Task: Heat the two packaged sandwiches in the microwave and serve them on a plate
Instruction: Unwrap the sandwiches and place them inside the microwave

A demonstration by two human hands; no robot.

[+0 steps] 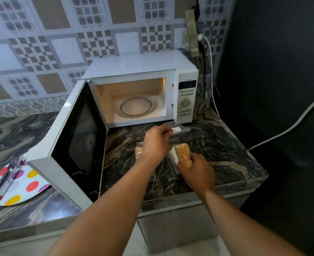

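The white microwave [141, 65] stands at the back of the counter, its door [75, 145] swung wide to the left and the glass turntable [136, 107] bare inside. My right hand [196, 170] grips a sandwich [183, 154] just above the counter. My left hand [156, 143] pinches its clear plastic wrapper [174, 128], stretched toward the microwave. A second packaged sandwich [138, 152] lies on the counter, mostly hidden under my left hand. A polka-dot plate [23, 185] sits at the far left.
Metal tongs [3, 182] lie on the plate. The open door stands between the plate and the sandwiches. The marbled counter [217, 145] ends at the right beside a dark wall. A power strip [191, 32] with cables hangs behind the microwave.
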